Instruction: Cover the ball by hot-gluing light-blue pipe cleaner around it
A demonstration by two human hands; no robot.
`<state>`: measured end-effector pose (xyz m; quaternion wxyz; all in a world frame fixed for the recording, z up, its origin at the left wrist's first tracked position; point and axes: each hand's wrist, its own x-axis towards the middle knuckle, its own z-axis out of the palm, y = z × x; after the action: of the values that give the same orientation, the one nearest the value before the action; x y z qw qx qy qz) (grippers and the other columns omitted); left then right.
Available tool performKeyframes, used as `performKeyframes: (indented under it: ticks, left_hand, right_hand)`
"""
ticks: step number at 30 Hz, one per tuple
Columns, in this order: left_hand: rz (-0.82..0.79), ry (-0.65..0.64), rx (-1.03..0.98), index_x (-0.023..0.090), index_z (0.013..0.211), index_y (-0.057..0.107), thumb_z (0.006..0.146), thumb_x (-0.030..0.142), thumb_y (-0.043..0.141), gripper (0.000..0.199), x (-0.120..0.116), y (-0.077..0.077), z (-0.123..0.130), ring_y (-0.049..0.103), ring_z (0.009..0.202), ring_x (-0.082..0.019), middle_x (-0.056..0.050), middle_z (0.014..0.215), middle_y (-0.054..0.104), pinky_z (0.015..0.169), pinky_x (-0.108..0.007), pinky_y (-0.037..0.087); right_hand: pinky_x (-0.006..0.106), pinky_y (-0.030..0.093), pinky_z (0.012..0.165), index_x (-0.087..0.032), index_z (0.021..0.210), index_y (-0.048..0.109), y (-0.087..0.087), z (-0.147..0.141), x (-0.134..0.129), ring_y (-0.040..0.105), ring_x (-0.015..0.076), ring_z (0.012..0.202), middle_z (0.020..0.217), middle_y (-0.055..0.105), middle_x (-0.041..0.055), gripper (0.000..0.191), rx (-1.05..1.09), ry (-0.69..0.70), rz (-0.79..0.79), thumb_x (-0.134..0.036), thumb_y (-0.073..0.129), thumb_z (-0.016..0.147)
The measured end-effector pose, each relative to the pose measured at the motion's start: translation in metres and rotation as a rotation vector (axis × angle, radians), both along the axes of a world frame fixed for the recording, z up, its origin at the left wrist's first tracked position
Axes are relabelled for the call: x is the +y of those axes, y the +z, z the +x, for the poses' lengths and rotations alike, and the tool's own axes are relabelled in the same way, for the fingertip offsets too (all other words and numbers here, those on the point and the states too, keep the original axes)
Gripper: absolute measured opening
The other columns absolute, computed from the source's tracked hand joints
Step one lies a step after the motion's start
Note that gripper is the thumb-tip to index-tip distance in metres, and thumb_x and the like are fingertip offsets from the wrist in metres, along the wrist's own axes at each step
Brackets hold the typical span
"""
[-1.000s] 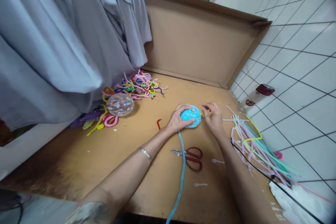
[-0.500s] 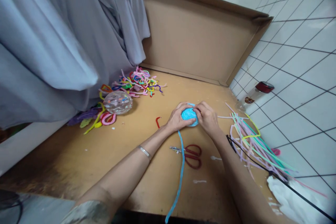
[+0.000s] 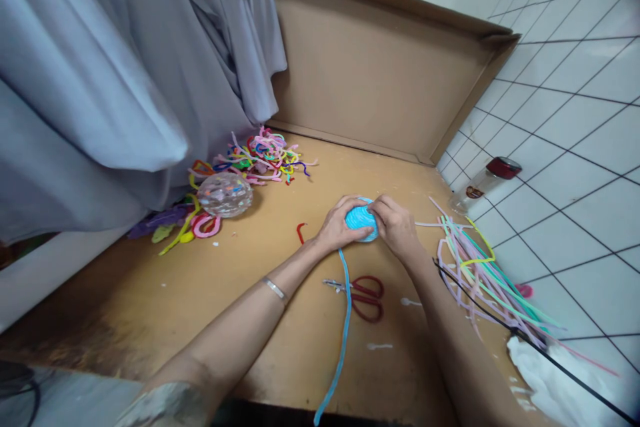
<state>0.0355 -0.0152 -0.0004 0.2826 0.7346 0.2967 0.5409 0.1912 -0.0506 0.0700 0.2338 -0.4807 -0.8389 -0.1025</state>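
A round, flat coil of blue pipe cleaner [image 3: 359,221] is between my hands above the wooden table. My left hand [image 3: 338,223] grips its left side, thumb lying along the lower edge. On the right, my right hand [image 3: 395,223] pinches the coil's edge with thumb and forefinger; the fingertips partly hide that spot. A loose blue tail [image 3: 346,320] runs from below my left hand toward the table's front edge. It crosses over the red-handled scissors [image 3: 367,298], which lie on the table.
Left stands a clear faceted bowl [image 3: 225,195] beside a heap of coloured pipe cleaners [image 3: 267,153]. More long pipe cleaners [image 3: 470,273] lie right, near a red-lidded jar [image 3: 485,183], a black cable [image 3: 480,303] and white tissue [image 3: 555,380]. A cardboard panel [image 3: 370,67] stands behind.
Very little differs. My right-hand fingers have shifted slightly at the coil's edge; the coil, the left hand and the blue tail are practically where they were.
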Motion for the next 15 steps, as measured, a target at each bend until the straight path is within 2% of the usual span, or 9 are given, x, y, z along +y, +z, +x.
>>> performKeyframes:
  ticks: [11, 15]
  left_hand:
    - [0.0, -0.003, 0.001, 0.022, 0.113, 0.06, 0.066, 0.034, 0.077, 0.051, -0.0004, 0.0012, 0.0003, 0.054, 0.119, -0.026, -0.009, 0.121, 0.059, 0.104, -0.043, 0.042]
    - [-0.012, -0.017, -0.023, 0.021, 0.113, 0.06, 0.067, 0.034, 0.076, 0.05, -0.0004, 0.0022, -0.0005, 0.054, 0.118, -0.026, -0.009, 0.121, 0.06, 0.104, -0.043, 0.042]
  right_hand:
    - [0.027, 0.043, 0.071, -0.016, 0.088, 0.069, -0.0066, 0.0042, 0.0057, 0.059, 0.0192, 0.083, 0.087, 0.065, 0.0099, 0.028, 0.045, 0.086, 0.076, -0.021, 0.042, 0.093]
    - [0.028, 0.045, 0.072, -0.018, 0.091, 0.069, -0.006, 0.0053, 0.0055, 0.06, 0.0188, 0.084, 0.089, 0.065, 0.0095, 0.027, 0.085, 0.116, 0.06, -0.021, 0.042, 0.093]
